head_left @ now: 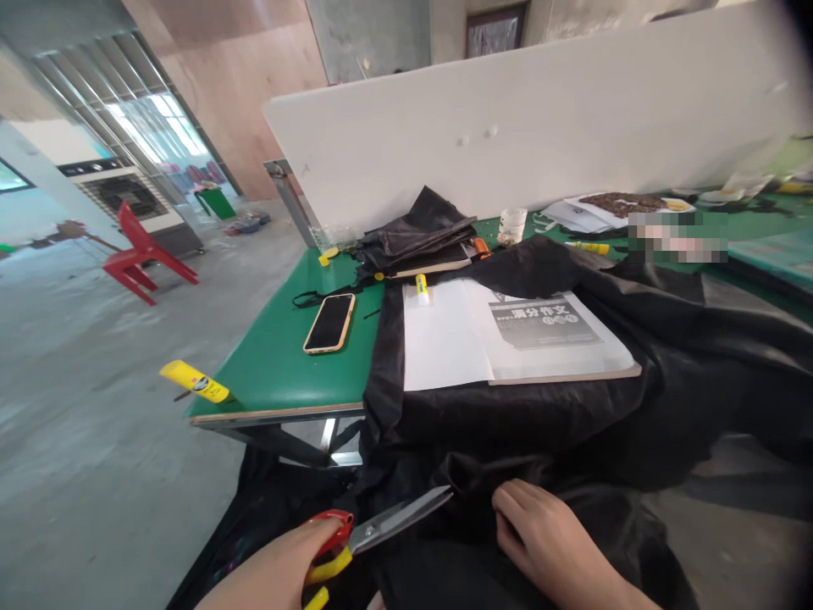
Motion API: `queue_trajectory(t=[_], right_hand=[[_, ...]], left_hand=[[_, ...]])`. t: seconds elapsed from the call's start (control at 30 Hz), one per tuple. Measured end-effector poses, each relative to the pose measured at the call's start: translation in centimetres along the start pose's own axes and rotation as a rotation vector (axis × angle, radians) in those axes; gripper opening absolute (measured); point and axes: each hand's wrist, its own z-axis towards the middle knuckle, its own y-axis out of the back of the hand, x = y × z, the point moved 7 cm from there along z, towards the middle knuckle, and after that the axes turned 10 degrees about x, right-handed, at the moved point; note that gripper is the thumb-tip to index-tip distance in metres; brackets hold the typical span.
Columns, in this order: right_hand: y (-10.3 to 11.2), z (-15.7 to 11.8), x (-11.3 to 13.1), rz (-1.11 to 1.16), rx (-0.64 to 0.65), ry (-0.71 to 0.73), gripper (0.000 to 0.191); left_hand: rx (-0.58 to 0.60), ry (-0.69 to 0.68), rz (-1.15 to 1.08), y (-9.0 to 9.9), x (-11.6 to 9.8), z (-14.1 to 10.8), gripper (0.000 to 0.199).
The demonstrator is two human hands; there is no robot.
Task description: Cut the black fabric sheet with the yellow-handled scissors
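My left hand (279, 569) grips a pair of scissors (381, 525) by their red and yellow handles, and the blades point right, into a fold of black fabric (666, 390). My right hand (547, 542) lies on the same fabric just right of the blade tips, fingers curled and pinching the cloth. The fabric hangs off the green table (279, 364) and down over my lap. An open book with a white sheet (508, 335) lies on top of the fabric.
A phone (329, 323) lies face up on the green table, and a yellow glue stick (194, 381) overhangs its left edge. Behind are a folded black cloth (419, 233), a white cup (511, 225) and a white partition board (539, 119). A red chair (141, 252) stands on the concrete floor, left.
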Motion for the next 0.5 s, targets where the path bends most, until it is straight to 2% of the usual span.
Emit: queue_trajectory(t=[0.07, 0.17, 0.3, 0.4, 0.5], right_hand=[[-0.1, -1.0, 0.3, -0.049, -0.018, 0.038, 0.017], [-0.1, -2.2, 0.9, -0.113, -0.045, 0.106, 0.018], [-0.1, -2.9, 1.8, -0.125, -0.002, 0.171, 0.018], [-0.1, -3.0, 1.9, -0.094, 0.026, 0.171, 0.018], [-0.5, -3.1, 1.5, -0.042, 0.023, 0.130, 0.021]], left_hand=[[0.015, 0.025, 0.072, 0.3, -0.5, -0.4, 0.091], [-0.012, -0.009, 0.111, 1.1, -1.3, -0.7, 0.086], [-0.098, -0.117, 0.108, 2.1, -2.5, -0.2, 0.063], [-0.129, -0.199, 0.136, 2.8, -4.4, 0.3, 0.062], [-0.078, -0.251, 0.189, 3.2, -6.7, 1.1, 0.060]])
